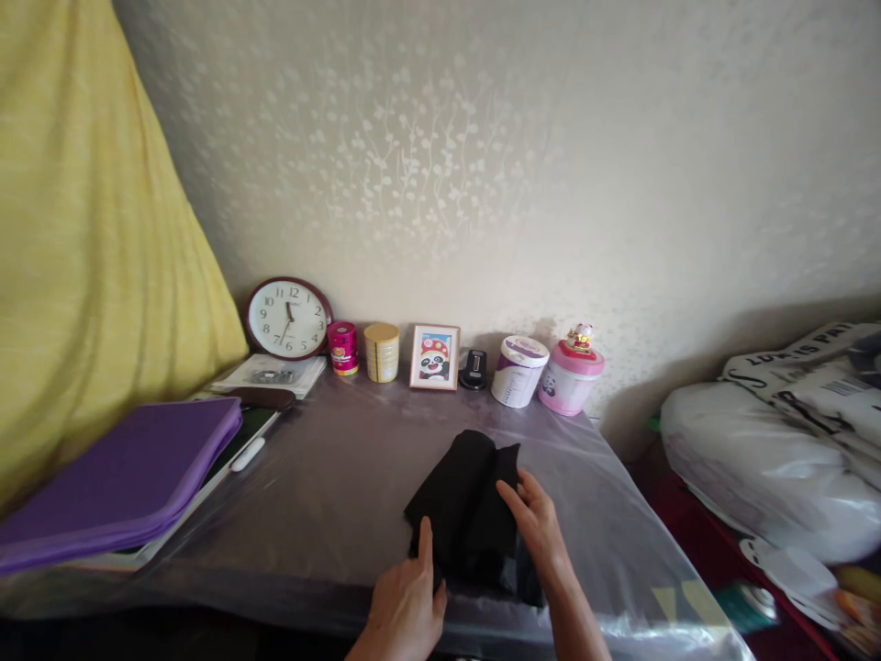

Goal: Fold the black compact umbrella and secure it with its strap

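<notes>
A folded piece of black cloth [458, 496] lies on the table near its front edge, with a raised fold down the middle and a loose flap on its right side. My left hand [406, 601] is at the cloth's near left corner. Its index finger points forward against the edge, the thumb is apart, and the other fingers are hidden underneath. My right hand [540, 523] grips the right flap between thumb and fingers. Part of the cloth's near edge hangs close to the front of the table.
Plastic film covers the table [330, 496]. Purple folders [130, 468] and a white marker [248, 454] lie left. Along the wall stand a clock [289, 318], canisters [382, 353], a framed panda picture [434, 357] and tubs [521, 371]. Bagged items [750, 459] sit right of the table.
</notes>
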A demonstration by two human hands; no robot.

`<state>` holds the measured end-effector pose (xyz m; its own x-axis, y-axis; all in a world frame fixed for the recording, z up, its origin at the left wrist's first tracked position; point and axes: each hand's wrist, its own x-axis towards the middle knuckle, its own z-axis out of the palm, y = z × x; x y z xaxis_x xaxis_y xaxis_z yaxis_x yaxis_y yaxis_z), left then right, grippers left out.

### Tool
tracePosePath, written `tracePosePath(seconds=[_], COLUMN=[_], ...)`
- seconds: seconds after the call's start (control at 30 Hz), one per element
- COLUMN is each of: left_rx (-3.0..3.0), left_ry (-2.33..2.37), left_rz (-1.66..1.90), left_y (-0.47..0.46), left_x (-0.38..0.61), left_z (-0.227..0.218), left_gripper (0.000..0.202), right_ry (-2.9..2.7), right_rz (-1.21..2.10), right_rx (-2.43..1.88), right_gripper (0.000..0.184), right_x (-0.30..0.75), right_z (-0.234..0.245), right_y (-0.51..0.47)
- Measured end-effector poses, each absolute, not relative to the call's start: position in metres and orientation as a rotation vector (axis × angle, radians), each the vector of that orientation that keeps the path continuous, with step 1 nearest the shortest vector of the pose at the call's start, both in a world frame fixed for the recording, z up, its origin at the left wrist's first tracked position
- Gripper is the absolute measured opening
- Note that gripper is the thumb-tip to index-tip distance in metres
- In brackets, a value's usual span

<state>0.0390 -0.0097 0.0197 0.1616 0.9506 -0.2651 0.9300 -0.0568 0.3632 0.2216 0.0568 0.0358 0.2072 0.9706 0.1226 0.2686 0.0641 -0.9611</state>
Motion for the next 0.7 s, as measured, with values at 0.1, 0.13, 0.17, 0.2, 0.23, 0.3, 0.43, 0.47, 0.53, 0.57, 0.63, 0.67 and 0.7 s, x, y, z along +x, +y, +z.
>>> tracePosePath(seconds=[0.1, 0.13, 0.17, 0.2, 0.23, 0.3, 0.43, 0.47, 0.53, 0.57, 0.63, 0.67, 0.7], left_rx=[2.010, 2.017, 2.024, 2.030, 2.035, 2.051, 2.069, 2.067, 2.060, 2.063, 2.098, 2.131, 2.173], left_ry=[1.776, 1.781, 1.785, 1.787, 1.785, 1.774, 1.769, 1.771, 1.757, 1.744, 1.729, 1.741, 1.762], left_rz=[0.066, 0.062, 0.058, 0.052, 0.047, 0.055, 0.068, 0.061, 0.036, 0.029, 0.054, 0.098, 0.165], left_y=[-0.010, -0.010, -0.010, -0.010, -0.009, -0.009, -0.007, -0.007, -0.007, -0.007, -0.008, -0.009, -0.010], left_x=[0.039, 0.040, 0.040, 0.040, 0.040, 0.041, 0.041, 0.040, 0.037, 0.035, 0.031, 0.030, 0.029], left_z=[0.018, 0.018, 0.017, 0.016, 0.015, 0.014, 0.016, 0.017, 0.019, 0.020, 0.021, 0.022, 0.024], left_gripper=[0.068, 0.068, 0.068, 0.068, 0.068, 0.067, 0.063, 0.062, 0.063, 0.063, 0.062, 0.058, 0.054], right_ry=[-1.358, -1.389, -1.423, -1.456, -1.485, -1.536, -1.673, -1.706, -1.751, -1.771, -1.809, -1.821, -1.834], right_rz=[0.827, 0.780, 0.731, 0.691, 0.663, 0.633, 0.554, 0.526, 0.494, 0.494, 0.506, 0.511, 0.519], right_rx=[-1.450, -1.472, -1.490, -1.505, -1.521, -1.567, -1.719, -1.750, -1.796, -1.809, -1.816, -1.811, -1.796], right_gripper=[0.046, 0.046, 0.045, 0.044, 0.044, 0.042, 0.040, 0.039, 0.036, 0.035, 0.035, 0.036, 0.036], right_x=[0.201, 0.195, 0.189, 0.183, 0.178, 0.168, 0.154, 0.152, 0.151, 0.151, 0.151, 0.152, 0.152], right_z=[0.038, 0.037, 0.034, 0.031, 0.027, 0.022, 0.018, 0.019, 0.021, 0.022, 0.024, 0.024, 0.024], right_y=[0.075, 0.081, 0.087, 0.092, 0.096, 0.102, 0.106, 0.106, 0.106, 0.106, 0.106, 0.106, 0.106])
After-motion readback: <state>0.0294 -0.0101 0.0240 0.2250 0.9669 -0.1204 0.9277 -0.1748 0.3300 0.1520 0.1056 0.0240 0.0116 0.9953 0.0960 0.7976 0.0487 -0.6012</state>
